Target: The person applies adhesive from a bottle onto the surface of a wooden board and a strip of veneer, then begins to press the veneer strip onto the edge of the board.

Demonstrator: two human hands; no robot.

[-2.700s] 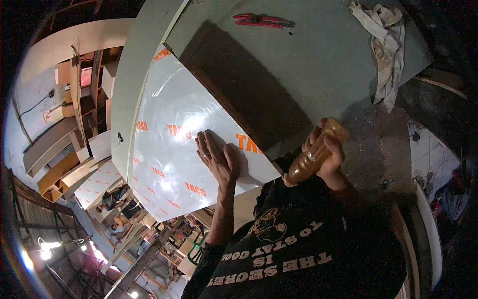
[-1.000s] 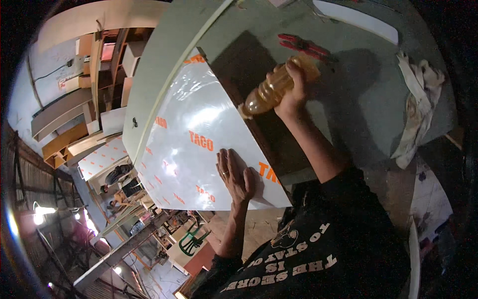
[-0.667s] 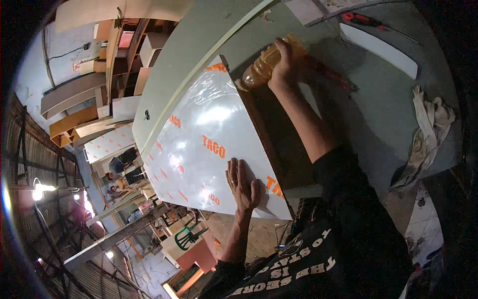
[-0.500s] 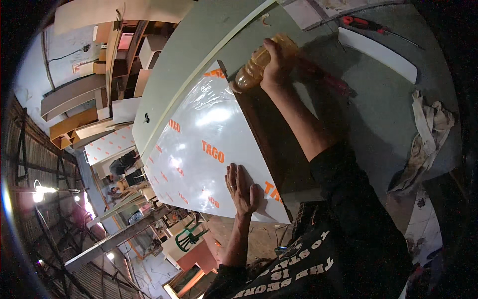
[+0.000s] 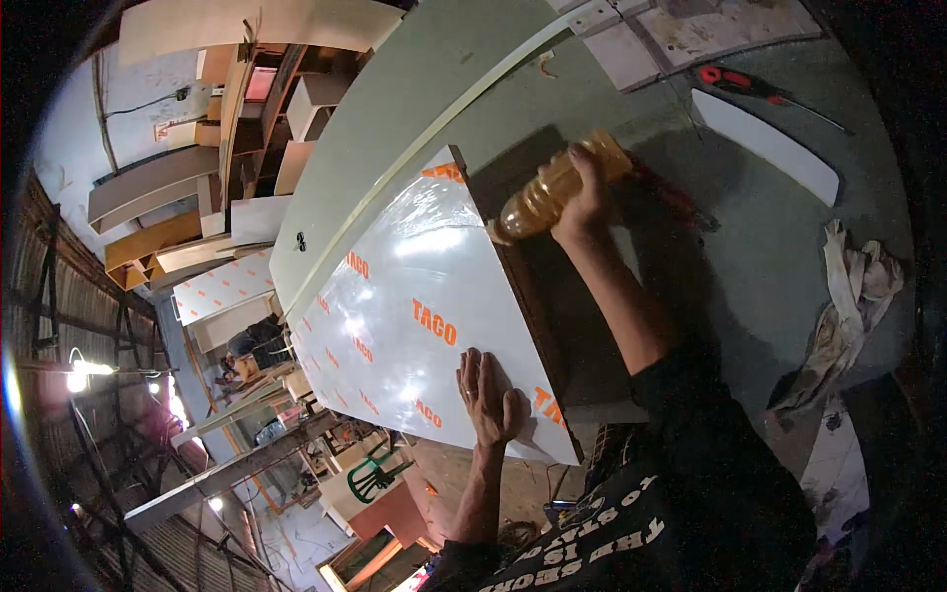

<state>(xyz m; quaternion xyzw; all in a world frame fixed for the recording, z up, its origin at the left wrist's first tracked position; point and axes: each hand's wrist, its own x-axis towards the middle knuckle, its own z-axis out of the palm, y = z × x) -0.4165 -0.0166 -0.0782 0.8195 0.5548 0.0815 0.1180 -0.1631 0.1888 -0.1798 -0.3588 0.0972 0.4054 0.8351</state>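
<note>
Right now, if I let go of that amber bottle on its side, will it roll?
Probably. The bottle looks round and ribbed, held tilted by the right hand over the panel's glossy film, so it would likely roll or slide. It looks like light plastic, unlikely to shatter.

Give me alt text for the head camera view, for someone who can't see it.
A person's right hand tips an amber plastic bottle over the dark edge of a glossy white panel with orange lettering, while the left hand presses flat on the panel. The panel lies on a grey-green workbench, with a crumpled rag and a red-handled tool nearby.
</note>
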